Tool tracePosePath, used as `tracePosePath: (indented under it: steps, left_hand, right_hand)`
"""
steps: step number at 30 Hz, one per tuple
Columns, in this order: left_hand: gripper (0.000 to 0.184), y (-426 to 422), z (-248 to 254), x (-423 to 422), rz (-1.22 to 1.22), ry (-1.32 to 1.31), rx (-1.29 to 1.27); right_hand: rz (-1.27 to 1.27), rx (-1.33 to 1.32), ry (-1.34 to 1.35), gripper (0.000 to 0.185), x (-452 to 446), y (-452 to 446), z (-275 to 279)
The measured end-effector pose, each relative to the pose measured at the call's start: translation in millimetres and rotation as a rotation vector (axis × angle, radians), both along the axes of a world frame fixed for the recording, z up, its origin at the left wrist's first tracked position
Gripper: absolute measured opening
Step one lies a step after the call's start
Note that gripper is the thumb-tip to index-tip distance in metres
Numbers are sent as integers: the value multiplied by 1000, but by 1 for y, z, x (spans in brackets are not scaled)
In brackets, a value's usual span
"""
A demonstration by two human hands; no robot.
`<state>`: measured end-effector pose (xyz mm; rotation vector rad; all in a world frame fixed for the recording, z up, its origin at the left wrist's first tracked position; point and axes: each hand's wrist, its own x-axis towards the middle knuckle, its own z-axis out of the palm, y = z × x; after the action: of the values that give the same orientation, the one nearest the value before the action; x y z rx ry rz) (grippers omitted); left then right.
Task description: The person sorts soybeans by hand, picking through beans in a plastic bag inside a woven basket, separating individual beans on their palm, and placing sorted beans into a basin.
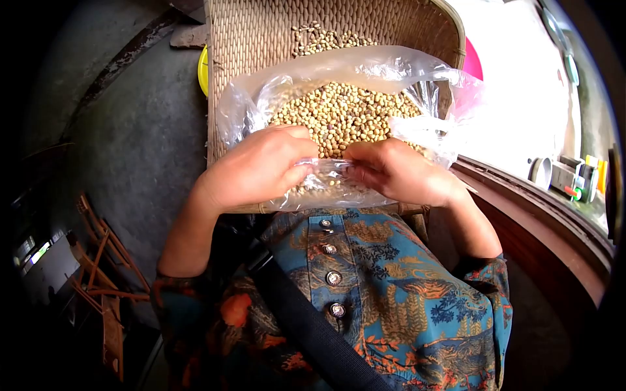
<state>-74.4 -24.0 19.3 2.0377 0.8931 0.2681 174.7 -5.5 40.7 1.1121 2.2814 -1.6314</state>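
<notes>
A clear plastic bag (365,62) lies spread in a woven basket (254,32), its mouth wide and facing up. Tan soybean-like beans (345,114), some of them darker, fill the bag. My left hand (257,166) pinches the bag's near edge between thumb and fingers. Close beside it, my right hand (398,171) grips the same edge, fingers curled inward over the rim. A short stretch of plastic runs between the two hands. The fingertips of both are partly hidden by the film.
More loose beans (323,39) lie on the basket behind the bag. A yellow rim (203,70) and a pink round object (472,62) show past the basket's sides. At right runs a wooden window frame (535,202); a wooden chair-like frame (104,260) stands at lower left.
</notes>
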Motion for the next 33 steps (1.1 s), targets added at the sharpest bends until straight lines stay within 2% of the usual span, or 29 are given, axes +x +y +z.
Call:
tracePosePath:
  steps: [1,2,6,14,17,20,24,29,32,33]
  left_hand:
    - [17,0,0,-1,36,-11,-57]
    - [13,1,0,-1,72,-22,-114]
    - [11,7,6,2,162,-19,-297]
    - [14,10,-10,3,265,-100,-745]
    - [20,9,-25,3,270,-253,-777]
    - [17,21,-4,-1,255,-238,-1052]
    - [19,25,-16,-2,335,-263,-1054]
    - [20,28,-24,-3,316,-273,-997]
    - [21,36,-20,-8,249,-316,-1120]
    - [21,36,-19,-9,250,-369,-1089]
  right_hand:
    - [-54,-44,31,21,2,0,-3]
    - [-143,-293,67,24,4,-2,-10]
    - [-301,-662,188,25,3,-3,-20]
    - [-407,-912,340,22,1,-7,-35]
    - [-501,-968,388,21,-2,-10,-39]
    - [-569,-1064,456,21,-2,-11,-45]
    - [-751,-1300,536,21,-5,-7,-37]
    - [-676,-1266,564,21,1,-4,-46]
    - [-668,-1221,609,20,0,-3,-42]
    - [-676,-1195,618,20,-1,-3,-39]
